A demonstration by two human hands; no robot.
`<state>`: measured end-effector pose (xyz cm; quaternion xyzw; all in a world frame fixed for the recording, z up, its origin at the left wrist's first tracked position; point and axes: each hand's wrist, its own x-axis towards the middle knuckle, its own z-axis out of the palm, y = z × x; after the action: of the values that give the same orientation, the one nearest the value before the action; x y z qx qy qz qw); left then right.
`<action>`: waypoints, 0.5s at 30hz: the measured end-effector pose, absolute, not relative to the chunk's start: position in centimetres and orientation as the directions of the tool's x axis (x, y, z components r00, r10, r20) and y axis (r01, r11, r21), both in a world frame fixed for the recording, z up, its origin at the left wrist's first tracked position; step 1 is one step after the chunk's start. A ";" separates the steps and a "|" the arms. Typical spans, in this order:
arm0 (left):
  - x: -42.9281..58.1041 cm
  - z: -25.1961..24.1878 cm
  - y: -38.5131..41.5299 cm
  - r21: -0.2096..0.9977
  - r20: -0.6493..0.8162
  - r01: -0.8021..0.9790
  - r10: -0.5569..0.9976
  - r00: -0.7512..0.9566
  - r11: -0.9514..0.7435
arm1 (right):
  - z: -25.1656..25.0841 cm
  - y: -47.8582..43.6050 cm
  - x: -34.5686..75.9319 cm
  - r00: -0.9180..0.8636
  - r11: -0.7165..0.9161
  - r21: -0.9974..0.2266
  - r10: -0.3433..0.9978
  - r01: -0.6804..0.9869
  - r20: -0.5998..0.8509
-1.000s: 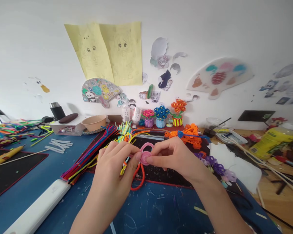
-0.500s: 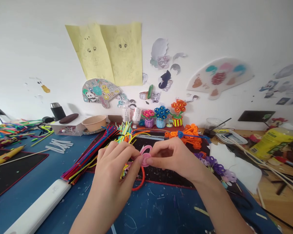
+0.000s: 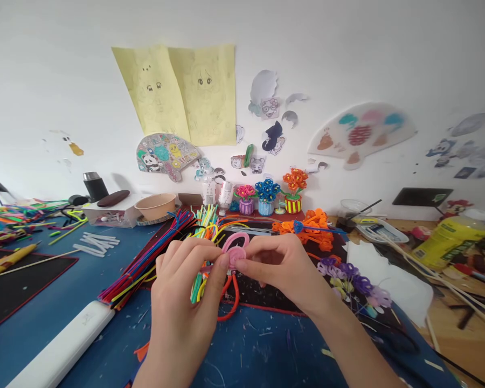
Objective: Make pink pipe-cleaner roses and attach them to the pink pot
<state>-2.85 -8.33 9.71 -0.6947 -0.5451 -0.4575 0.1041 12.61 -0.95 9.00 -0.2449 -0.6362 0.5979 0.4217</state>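
Note:
Between my two hands is a pink pipe cleaner point(image 3: 237, 254), coiled into a flat disc with a larger loop standing above it. My left hand point(image 3: 189, 285) pinches its left side between thumb and index finger. On the right side, my right hand point(image 3: 286, 267) holds it with thumb and fingertips. Beneath the hands, an orange-red pipe cleaner point(image 3: 235, 307) curves on the table. A bundle of red, blue and purple pipe cleaners point(image 3: 145, 258) lies beyond my left hand, and orange pipe-cleaner flowers point(image 3: 317, 229) lie behind my right hand.
Small potted flowers point(image 3: 267, 196) line the wall. A white elongated case point(image 3: 64, 345) lies at front left, near a yellow glue gun point(image 3: 10, 260). Purple flowers point(image 3: 358, 277), white paper point(image 3: 404, 285) and a yellow bottle point(image 3: 448, 237) are at right.
Both hands have shifted slightly left with the pink pipe cleaner. Its disc and larger loop now show more fully, tilted toward me. The view has moved a little.

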 end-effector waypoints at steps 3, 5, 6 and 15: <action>-3.0 9.6 -8.4 0.321 0.764 0.866 0.645 0.003 -0.384 | 8.9 -1.0 12.5 -0.497 0.183 -0.968 0.832 -0.174 0.247; -3.1 9.5 -8.4 0.301 0.774 0.874 0.633 0.010 -0.382 | 8.8 -1.0 12.6 -0.483 0.201 -0.967 0.838 -0.159 0.254; -3.1 9.5 -8.4 0.297 0.778 0.876 0.628 0.009 -0.381 | 8.8 -1.0 12.7 -0.480 0.208 -0.966 0.838 -0.156 0.259; -3.1 9.3 -8.5 0.329 0.768 0.860 0.640 -0.004 -0.390 | 9.3 -1.3 13.2 -0.447 0.362 -0.929 0.821 -0.076 0.357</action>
<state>-3.13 -8.50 9.30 -0.6955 -0.5393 -0.4594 0.1198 13.19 -1.31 9.28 -0.2694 -0.6907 0.4963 0.4518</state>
